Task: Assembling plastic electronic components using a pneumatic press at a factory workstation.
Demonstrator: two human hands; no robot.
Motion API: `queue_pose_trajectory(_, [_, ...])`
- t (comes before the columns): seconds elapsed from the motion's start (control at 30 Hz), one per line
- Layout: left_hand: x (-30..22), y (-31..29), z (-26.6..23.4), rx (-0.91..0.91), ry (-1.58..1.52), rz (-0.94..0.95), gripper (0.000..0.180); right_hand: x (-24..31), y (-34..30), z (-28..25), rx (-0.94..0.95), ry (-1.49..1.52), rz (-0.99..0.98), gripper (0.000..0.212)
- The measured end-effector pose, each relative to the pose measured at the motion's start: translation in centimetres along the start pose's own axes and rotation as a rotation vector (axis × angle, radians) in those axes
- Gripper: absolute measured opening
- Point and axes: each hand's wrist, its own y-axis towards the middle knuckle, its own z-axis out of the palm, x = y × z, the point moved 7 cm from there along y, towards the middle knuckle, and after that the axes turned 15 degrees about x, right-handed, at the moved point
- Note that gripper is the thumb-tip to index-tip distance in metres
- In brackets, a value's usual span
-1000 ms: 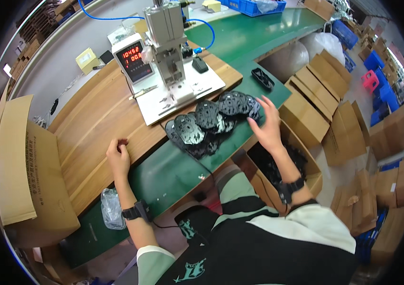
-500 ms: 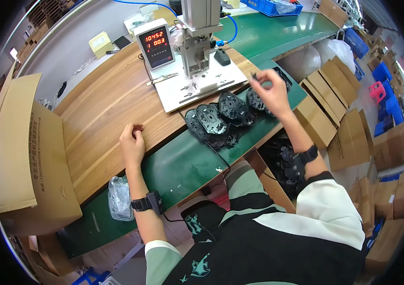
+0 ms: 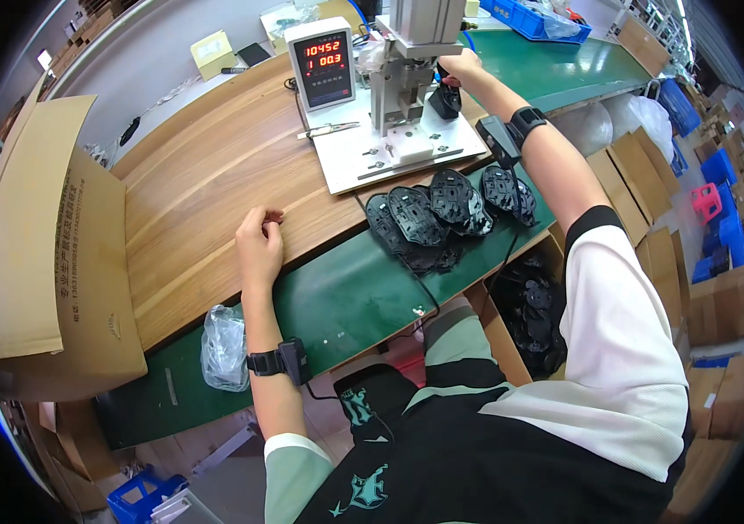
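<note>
i cannot tell if right hand (image 3: 461, 65) grasps black block (image 3: 446, 103); left hand (image 3: 260, 241) lies slack.

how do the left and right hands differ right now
The left hand is over the wooden board; the right hand is farther out, beside the press.
The left hand is loosely curled with nothing seen in it; the right hand is at a black object, though whether it grips it is unclear.
Both arms wear a black strap.
</note>
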Motion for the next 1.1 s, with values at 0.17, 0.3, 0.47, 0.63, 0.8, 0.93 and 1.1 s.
queue_pose_trajectory(0.17, [-0.4,0.3,0.1,-0.004,-0.004,0.031,0.016,-1.3,2.2,1.2,0.022,0.244,0.027,0.071])
queue_pose_trajectory(0.3, [-0.4,0.5,0.3,-0.001,-0.018,0.03,0.016,-2.8,2.6,1.1,0.019,0.443,0.05,0.054])
queue_pose_trajectory(0.47, [-0.5,0.3,0.1,0.007,-0.015,0.018,0.017,-2.1,0.1,-1.3,-0.165,-0.3,-0.262,0.052])
queue_pose_trajectory(0.63, [-0.7,0.2,-0.2,0.001,0.0,0.016,0.017,-5.7,-4.6,2.3,-0.149,-0.426,-0.541,0.084])
queue_pose_trajectory(0.8, [-0.4,0.3,0.2,0.01,-0.001,0.011,0.017,-5.6,-7.0,2.6,-0.14,-0.251,-0.803,0.071])
queue_pose_trajectory(0.93, [-0.4,0.3,0.3,0.009,-0.033,0.004,0.017,-6.1,-7.1,2.5,-0.198,-0.293,-0.797,0.072])
queue_pose_trajectory(1.1, [-0.2,0.2,0.2,0.011,-0.023,-0.004,0.017,-6.5,-6.6,2.8,-0.138,-0.213,-0.777,0.074])
